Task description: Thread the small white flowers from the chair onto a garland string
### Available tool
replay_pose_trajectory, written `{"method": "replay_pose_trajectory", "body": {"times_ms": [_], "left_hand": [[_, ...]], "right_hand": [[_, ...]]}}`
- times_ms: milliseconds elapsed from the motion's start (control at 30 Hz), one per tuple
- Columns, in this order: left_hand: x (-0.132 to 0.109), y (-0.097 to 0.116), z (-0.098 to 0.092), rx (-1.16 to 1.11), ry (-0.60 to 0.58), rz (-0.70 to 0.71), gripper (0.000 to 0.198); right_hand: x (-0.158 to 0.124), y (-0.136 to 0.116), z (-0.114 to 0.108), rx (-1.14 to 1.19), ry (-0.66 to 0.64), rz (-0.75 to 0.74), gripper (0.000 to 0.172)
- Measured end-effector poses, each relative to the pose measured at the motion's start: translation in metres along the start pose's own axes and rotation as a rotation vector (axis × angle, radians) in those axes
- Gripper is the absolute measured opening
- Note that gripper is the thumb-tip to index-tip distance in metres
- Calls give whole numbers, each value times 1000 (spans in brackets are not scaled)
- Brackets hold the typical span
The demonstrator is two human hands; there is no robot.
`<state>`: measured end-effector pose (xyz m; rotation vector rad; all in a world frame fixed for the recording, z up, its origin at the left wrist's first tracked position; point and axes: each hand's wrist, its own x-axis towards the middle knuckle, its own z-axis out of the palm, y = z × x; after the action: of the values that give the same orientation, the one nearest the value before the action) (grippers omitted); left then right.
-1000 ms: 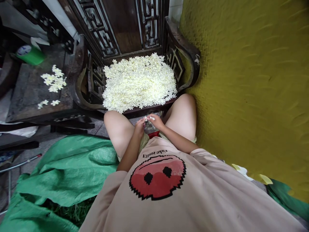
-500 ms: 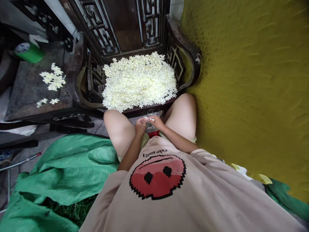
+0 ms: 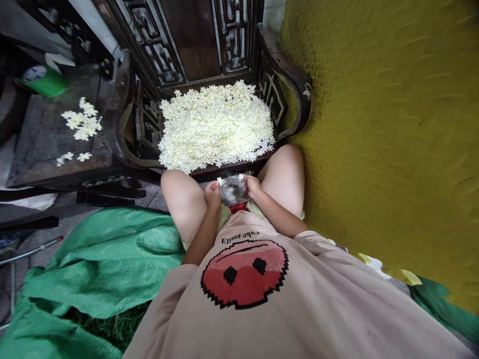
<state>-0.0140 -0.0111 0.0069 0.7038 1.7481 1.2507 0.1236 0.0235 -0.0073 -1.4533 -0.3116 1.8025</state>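
Note:
My left hand (image 3: 213, 191) is closed between my knees, its fingertips pinching a small white flower (image 3: 220, 181). Apart from it to the right, my right hand (image 3: 252, 185) is also closed, with another white flower (image 3: 241, 177) at its fingertips. Just beyond both hands, a thick heap of white flowers (image 3: 217, 127) covers the seat of a dark carved wooden chair (image 3: 200, 37). Under the hands, pale bits (image 3: 232, 190) lie low between my legs, too small to make out clearly.
To the left, a dark wooden table (image 3: 41, 129) bears a few white flowers (image 3: 83, 119) and a green roll (image 3: 45, 82). A green sack (image 3: 123, 249) with dark green strands inside lies at my left. A mustard-yellow textured surface (image 3: 381, 139) rises close on the right.
My hands were together with white flowers between the fingers. They have moved apart, left and right, and each now has a flower at its fingertips.

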Motion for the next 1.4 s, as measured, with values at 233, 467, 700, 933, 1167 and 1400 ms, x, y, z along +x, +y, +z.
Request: {"method": "replay_pose_trajectory", "body": {"times_ms": [233, 467, 700, 933, 1167, 1400], "left_hand": [[-2, 3, 4, 50, -29, -8, 7], [-3, 4, 5, 20, -32, -52, 5], [-2, 1, 4, 4, -64, -44, 4], [-2, 1, 3, -4, -73, -51, 4], [0, 0, 3, 11, 1, -94, 5], [7, -13, 3, 13, 17, -77, 10]], "right_hand": [[-14, -14, 7, 196, -288, 331, 18], [-16, -13, 11, 161, -252, 359, 11], [-18, -14, 11, 210, -282, 356, 11], [-19, -12, 13, 143, -335, 312, 9], [-20, -6, 12, 29, -257, 170, 7], [-20, -4, 13, -35, -270, 99, 12]]}}
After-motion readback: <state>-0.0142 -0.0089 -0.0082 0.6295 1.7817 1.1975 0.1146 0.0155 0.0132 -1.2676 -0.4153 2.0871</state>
